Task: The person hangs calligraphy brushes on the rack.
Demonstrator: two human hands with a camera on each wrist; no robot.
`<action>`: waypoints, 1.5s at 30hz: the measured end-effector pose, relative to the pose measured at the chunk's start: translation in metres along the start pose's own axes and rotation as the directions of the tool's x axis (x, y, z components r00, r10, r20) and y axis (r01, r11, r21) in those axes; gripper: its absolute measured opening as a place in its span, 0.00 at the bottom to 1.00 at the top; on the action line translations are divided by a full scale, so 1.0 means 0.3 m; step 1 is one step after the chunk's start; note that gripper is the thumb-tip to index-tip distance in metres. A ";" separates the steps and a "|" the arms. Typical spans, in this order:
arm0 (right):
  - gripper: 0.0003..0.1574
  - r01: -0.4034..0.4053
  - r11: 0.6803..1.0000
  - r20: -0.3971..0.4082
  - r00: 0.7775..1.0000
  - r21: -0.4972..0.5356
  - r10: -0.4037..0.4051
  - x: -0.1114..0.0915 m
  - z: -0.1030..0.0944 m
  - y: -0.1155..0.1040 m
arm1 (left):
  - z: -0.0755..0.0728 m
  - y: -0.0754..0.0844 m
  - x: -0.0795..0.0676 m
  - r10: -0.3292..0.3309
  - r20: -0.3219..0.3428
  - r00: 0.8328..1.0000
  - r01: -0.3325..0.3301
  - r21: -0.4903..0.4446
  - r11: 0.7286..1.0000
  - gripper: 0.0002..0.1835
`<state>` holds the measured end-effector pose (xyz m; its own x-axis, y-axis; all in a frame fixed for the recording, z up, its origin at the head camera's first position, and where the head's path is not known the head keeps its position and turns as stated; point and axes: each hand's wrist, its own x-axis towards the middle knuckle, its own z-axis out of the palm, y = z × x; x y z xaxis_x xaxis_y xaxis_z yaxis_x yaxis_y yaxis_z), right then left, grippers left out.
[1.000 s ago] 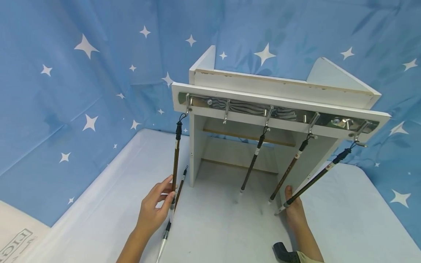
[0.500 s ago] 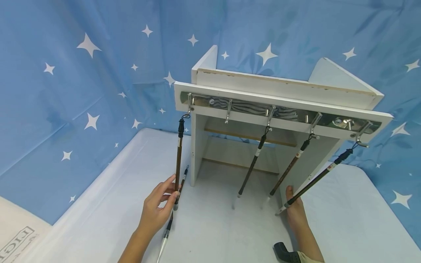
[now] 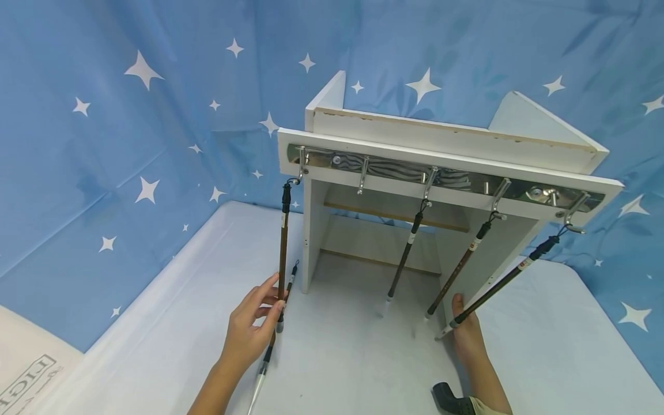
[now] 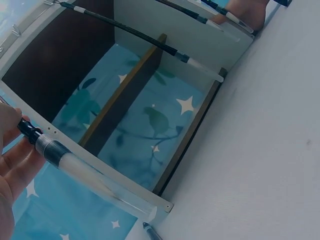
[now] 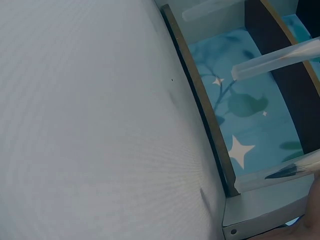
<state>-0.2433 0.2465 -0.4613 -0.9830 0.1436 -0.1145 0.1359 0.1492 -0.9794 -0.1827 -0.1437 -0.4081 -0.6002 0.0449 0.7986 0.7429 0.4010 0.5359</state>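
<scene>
In the head view my left hand (image 3: 254, 320) pinches a calligraphy brush (image 3: 283, 242) low on its brown handle, between thumb and fingers. Its black cord loop is at the leftmost hook (image 3: 301, 164) of a metal hook rail. The left wrist view shows pale bristles inside the brush's clear cap (image 4: 110, 187). My right hand (image 3: 468, 337) grips the right side panel of a white shelf unit (image 3: 451, 138), thumb on the inner face, the other fingers hidden behind the panel. Three more capped brushes hang from hooks toward the right, the rightmost brush (image 3: 500, 282) crossing in front of my right hand.
The second hook (image 3: 363, 176) from the left bears no brush. Another brush (image 3: 266, 360) lies on the white tabletop (image 3: 353, 357), partly behind my left hand. A blue star-print cloth (image 3: 171, 127) hangs behind the unit. A black curved object (image 3: 448, 397) shows by my right sleeve.
The lower end of the brush in my left hand has shifted slightly right and up. The middle hanging brush swings a little. My right hand keeps its place on the panel.
</scene>
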 end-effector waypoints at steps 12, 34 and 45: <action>0.46 0.009 1.000 -0.001 1.000 0.003 -0.009 -0.004 0.004 -0.004 | 0.005 0.005 0.001 -0.046 -0.033 0.998 0.049 0.092 0.995 0.31; 0.48 -0.008 1.000 -0.004 1.000 0.012 0.008 -0.007 0.004 -0.008 | 0.022 -0.010 -0.011 -0.137 -0.014 0.991 0.137 0.093 0.986 0.31; 0.49 0.004 1.000 -0.013 1.000 0.011 -0.004 -0.004 0.005 -0.004 | 0.038 -0.026 -0.027 -0.142 0.024 0.990 0.138 0.108 0.985 0.29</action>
<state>-0.2424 0.2445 -0.4604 -0.9818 0.1561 -0.1084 0.1304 0.1386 -0.9817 -0.1869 -0.1367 -0.4220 -0.7064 0.0098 0.7077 0.6165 0.4996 0.6085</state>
